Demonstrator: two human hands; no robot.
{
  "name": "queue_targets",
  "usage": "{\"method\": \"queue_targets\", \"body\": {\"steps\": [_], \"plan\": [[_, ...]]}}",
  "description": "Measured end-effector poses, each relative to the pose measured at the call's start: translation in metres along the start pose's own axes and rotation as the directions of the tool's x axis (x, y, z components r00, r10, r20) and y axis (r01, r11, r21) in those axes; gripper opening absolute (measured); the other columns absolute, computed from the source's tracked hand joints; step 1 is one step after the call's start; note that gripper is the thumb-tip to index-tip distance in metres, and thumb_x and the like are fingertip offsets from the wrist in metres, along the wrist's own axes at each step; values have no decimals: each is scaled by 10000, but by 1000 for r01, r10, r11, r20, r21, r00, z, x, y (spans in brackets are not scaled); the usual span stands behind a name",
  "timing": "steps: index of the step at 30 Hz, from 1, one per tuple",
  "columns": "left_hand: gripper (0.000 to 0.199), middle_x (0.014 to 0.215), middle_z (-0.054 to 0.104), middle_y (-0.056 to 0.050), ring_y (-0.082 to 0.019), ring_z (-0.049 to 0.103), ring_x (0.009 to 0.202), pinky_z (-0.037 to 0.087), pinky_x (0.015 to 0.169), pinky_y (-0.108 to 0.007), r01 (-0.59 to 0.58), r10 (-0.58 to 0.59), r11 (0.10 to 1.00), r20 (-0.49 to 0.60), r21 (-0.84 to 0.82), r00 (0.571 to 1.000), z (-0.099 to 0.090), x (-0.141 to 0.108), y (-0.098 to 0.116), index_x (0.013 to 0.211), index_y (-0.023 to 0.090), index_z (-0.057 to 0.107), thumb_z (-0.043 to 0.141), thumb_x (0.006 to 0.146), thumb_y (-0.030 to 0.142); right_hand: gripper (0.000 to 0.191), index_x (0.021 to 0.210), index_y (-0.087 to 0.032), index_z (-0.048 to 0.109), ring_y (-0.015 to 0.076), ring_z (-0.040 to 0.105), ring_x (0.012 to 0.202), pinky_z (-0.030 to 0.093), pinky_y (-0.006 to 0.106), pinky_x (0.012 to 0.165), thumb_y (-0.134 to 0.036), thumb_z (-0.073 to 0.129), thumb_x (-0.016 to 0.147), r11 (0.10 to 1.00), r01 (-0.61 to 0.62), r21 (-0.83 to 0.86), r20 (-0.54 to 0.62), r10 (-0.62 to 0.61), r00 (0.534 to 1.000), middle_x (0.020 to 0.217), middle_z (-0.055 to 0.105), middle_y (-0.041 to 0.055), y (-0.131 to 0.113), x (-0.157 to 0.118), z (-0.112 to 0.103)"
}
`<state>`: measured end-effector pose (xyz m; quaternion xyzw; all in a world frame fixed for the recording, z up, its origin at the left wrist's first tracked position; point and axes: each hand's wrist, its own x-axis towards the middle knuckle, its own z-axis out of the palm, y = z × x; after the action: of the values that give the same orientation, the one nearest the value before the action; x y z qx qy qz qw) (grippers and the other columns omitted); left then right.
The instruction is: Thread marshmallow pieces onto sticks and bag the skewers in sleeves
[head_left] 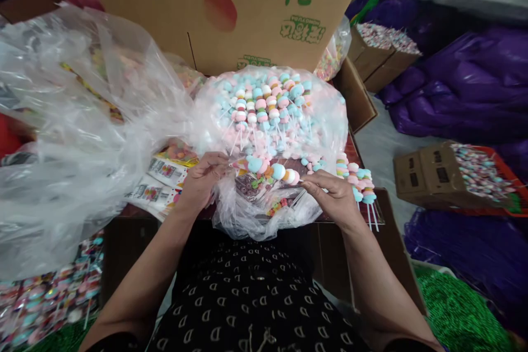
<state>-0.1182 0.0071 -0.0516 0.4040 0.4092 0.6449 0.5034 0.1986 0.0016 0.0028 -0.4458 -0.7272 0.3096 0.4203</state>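
Note:
A marshmallow skewer (278, 171), threaded with pink, blue and white pieces and orange-brown gummies, lies stretched between my two hands. My right hand (334, 196) pinches its stick end. At the opposite end, the fingers of my left hand (207, 176) are closed around the tip, where a pinkish piece shows; the exact grip is partly hidden. Beneath the skewer, an open clear plastic bag (264, 225) holds loose gummies. Just beyond, finished skewers (264, 104) are piled on a large bag of marshmallows (330, 115). More skewers (363, 181) lie beside my right hand.
Printed wrappers (163, 181) lie left of my left hand, beside a big crumpled plastic bag (82, 137). A tall cardboard box (206, 5) stands behind the work surface. On the right floor are small cartons (429, 176), purple sacks (462, 82) and green shredded filler (462, 308).

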Motion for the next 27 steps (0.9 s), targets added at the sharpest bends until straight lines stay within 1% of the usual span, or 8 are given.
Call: {"method": "queue_targets", "body": {"steps": [4, 6, 9, 12, 17, 20, 24, 27], "plan": [[209, 1066, 732, -49, -171, 687, 1028, 552, 884, -282, -68, 58, 988, 75, 138, 996, -1, 0, -1, 810, 248, 825, 946, 778, 415, 189, 932, -280, 884, 198, 720, 708, 585, 345, 684, -418, 763, 976, 997, 38, -70, -7, -39, 999, 808, 822, 43, 8, -7, -7], [197, 1093, 736, -56, -191, 690, 1071, 551, 939, -318, -139, 111, 962, 129, 234, 985, -3, 1, 0, 848, 250, 822, 913, 818, 422, 201, 927, -286, 883, 197, 698, 686, 567, 348, 671, -430, 754, 981, 994, 34, -106, -10, -35, 999, 782, 809, 40, 10, -10, -11], [165, 1118, 739, -54, -204, 694, 1105, 543, 1013, -365, -260, 188, 884, 214, 388, 959, -6, 3, 3, 893, 259, 814, 847, 886, 420, 224, 915, -294, 886, 209, 689, 691, 559, 370, 683, -461, 750, 976, 991, -12, -133, 17, 15, 1000, 764, 797, 45, 8, -13, -17], [154, 1124, 734, -51, -209, 698, 1107, 542, 1039, -386, -312, 199, 811, 267, 495, 943, -5, 4, 7, 915, 262, 807, 804, 920, 416, 247, 907, -304, 887, 217, 678, 694, 557, 383, 686, -501, 751, 967, 990, -65, -124, 45, 71, 996, 749, 783, 46, 4, -15, -20], [161, 1099, 737, -47, -209, 695, 1092, 561, 1004, -363, -388, 215, 733, 351, 559, 911, -1, 3, 11, 907, 263, 798, 766, 946, 415, 263, 897, -307, 890, 212, 663, 684, 548, 367, 665, -542, 779, 934, 985, -109, -131, 25, 113, 993, 720, 760, 42, 4, -20, -17], [176, 1105, 738, -52, -209, 695, 1081, 574, 971, -350, -424, 218, 699, 393, 576, 893, 0, 2, 11, 916, 262, 799, 749, 962, 424, 240, 908, -299, 891, 207, 693, 684, 570, 360, 667, -518, 794, 924, 984, -152, -87, 12, 154, 988, 772, 799, 42, 5, -24, -14], [147, 1103, 731, -53, -195, 704, 1055, 577, 927, -323, -473, 261, 680, 418, 561, 870, 2, 2, 9, 934, 256, 803, 739, 977, 381, 307, 915, -289, 890, 247, 788, 818, 636, 393, 774, -574, 776, 924, 978, -206, -39, 77, 208, 975, 921, 862, 62, 5, -29, -11], [124, 1089, 733, -47, -188, 709, 1053, 573, 944, -319, -497, 276, 681, 440, 538, 855, 3, 2, 8, 930, 251, 801, 740, 978, 348, 362, 909, -295, 886, 254, 806, 853, 649, 394, 800, -632, 753, 927, 979, -203, -33, 126, 206, 970, 931, 867, 60, 7, -30, -10]]}}
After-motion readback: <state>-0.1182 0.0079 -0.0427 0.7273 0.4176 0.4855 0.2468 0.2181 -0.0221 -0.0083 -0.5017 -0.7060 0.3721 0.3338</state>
